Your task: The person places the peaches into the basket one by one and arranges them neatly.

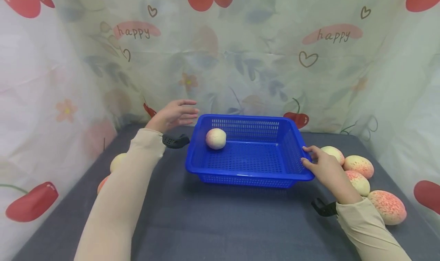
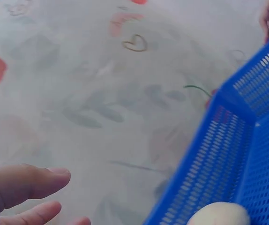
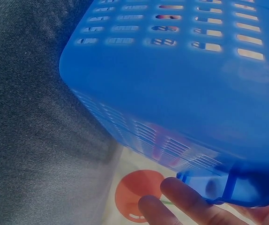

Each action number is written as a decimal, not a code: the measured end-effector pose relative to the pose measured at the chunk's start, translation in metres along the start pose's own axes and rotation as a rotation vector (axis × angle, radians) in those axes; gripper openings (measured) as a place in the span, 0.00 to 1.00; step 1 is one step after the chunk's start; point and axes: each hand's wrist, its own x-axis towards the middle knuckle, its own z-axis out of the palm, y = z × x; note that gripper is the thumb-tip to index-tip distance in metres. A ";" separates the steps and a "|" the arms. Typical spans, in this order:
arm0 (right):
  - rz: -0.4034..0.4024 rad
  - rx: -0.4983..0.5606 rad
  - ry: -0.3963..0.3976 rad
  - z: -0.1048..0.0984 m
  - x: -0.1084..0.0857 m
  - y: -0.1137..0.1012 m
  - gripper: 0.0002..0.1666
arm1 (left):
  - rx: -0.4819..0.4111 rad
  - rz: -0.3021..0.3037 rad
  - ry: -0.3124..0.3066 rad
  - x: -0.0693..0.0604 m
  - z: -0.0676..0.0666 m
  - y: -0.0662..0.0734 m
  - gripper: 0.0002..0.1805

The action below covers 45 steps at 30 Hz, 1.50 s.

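A blue plastic basket [image 1: 247, 173] with slotted walls stands on the dark table in the head view. Inside it, near the left wall, lies one pale peach-like fruit [image 1: 215, 138] with a pink blush; the left wrist view shows part of this fruit [image 2: 220, 214]. My left hand [image 1: 177, 114] hovers beyond the basket's upper left corner, fingers extended and apart, holding nothing. On the opposite side, my right hand [image 1: 324, 169] grips the right rim. The right wrist view shows its fingers [image 3: 186, 199] at the rim's underside; the thumb is hidden there.
Several speckled pink-and-cream fruits [image 1: 386, 207] lie to the right, partly behind my right hand and forearm. A yellowish fruit [image 1: 118, 161] and an orange one [image 1: 102, 183] show beside my left sleeve. A printed cloth [image 1: 240, 62] hangs behind the grey-covered table [image 1: 220, 222].
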 end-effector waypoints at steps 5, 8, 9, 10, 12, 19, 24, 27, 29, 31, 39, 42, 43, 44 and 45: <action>-0.009 -0.005 0.017 0.001 -0.001 0.001 0.31 | -0.013 0.035 0.018 -0.020 -0.024 0.004 0.34; -0.009 -0.001 0.017 0.001 0.000 0.001 0.31 | -0.004 0.053 0.025 -0.030 -0.037 0.003 0.35; -0.009 -0.001 0.016 0.001 0.000 0.001 0.31 | -0.003 0.057 0.029 -0.034 -0.040 0.003 0.35; -0.008 0.000 0.014 0.002 0.000 0.001 0.31 | 0.002 0.060 0.034 -0.037 -0.044 0.002 0.35; -0.006 0.004 0.013 0.002 0.000 0.000 0.31 | -0.002 0.063 0.043 -0.042 -0.051 0.000 0.35; 0.002 0.010 0.007 0.001 0.001 0.000 0.31 | 0.050 0.072 0.100 -0.050 -0.069 -0.013 0.36; 0.000 0.019 0.004 0.001 0.001 0.000 0.31 | 0.127 0.070 0.137 -0.047 -0.081 -0.028 0.37; 0.001 0.024 0.000 0.000 0.001 0.000 0.32 | 0.134 0.053 0.161 -0.044 -0.088 -0.038 0.38; 0.002 0.022 -0.002 0.000 0.001 -0.001 0.32 | 0.134 0.037 0.186 -0.042 -0.092 -0.044 0.39; 0.003 0.021 -0.006 0.000 0.001 -0.001 0.32 | 0.133 0.023 0.212 -0.040 -0.095 -0.050 0.40; -0.016 0.015 0.010 0.000 0.000 -0.001 0.31 | 0.205 -0.010 0.310 -0.031 -0.103 -0.068 0.41; -0.021 0.012 0.016 0.000 0.000 -0.001 0.30 | 0.241 -0.036 0.366 -0.029 -0.103 -0.072 0.41; -0.020 0.010 0.017 0.000 0.000 -0.001 0.30 | 0.249 -0.047 0.381 -0.028 -0.103 -0.073 0.41; -0.017 0.010 0.016 0.000 0.000 -0.001 0.30 | 0.257 -0.059 0.393 -0.027 -0.103 -0.074 0.41; -0.013 0.010 0.014 0.000 0.000 -0.001 0.31 | 0.265 -0.070 0.401 -0.027 -0.103 -0.075 0.41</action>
